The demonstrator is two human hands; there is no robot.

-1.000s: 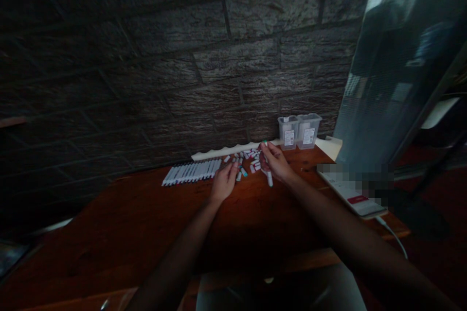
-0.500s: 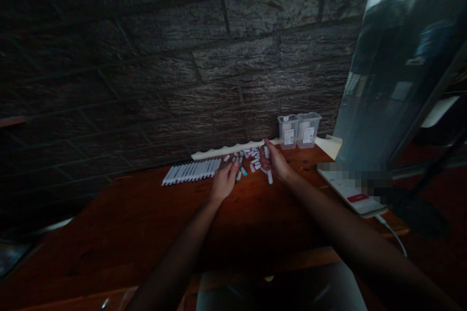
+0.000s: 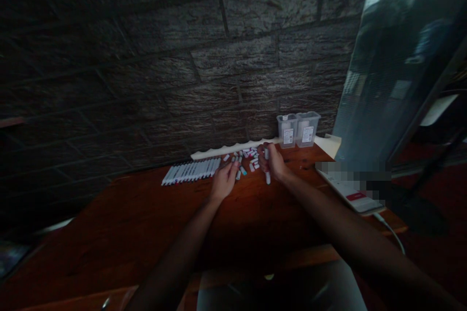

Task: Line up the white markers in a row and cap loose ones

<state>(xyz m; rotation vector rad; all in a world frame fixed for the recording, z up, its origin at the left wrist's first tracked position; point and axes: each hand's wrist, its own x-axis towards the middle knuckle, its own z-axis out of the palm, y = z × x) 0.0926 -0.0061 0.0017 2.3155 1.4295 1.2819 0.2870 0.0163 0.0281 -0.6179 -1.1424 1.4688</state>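
Observation:
My right hand [image 3: 272,163] is closed around a white marker [image 3: 267,175], held nearly upright with its lower end showing below my fist. My left hand [image 3: 224,180] rests on the wooden table [image 3: 146,223] with fingers curled, its tips touching the loose marker caps [image 3: 248,160] scattered between both hands. What the left fingers hold, if anything, is hidden. A neat row of white markers [image 3: 191,171] lies flat to the left of my left hand.
Two clear plastic containers [image 3: 298,129] with labels stand at the back against the stone wall. A white scalloped tray [image 3: 226,149] lies along the wall. A white box with a cable [image 3: 355,192] sits at the table's right edge.
My right hand has turned the marker from tilted to nearly upright and closed tighter round it, hiding its green tip. My left hand has stayed almost still.

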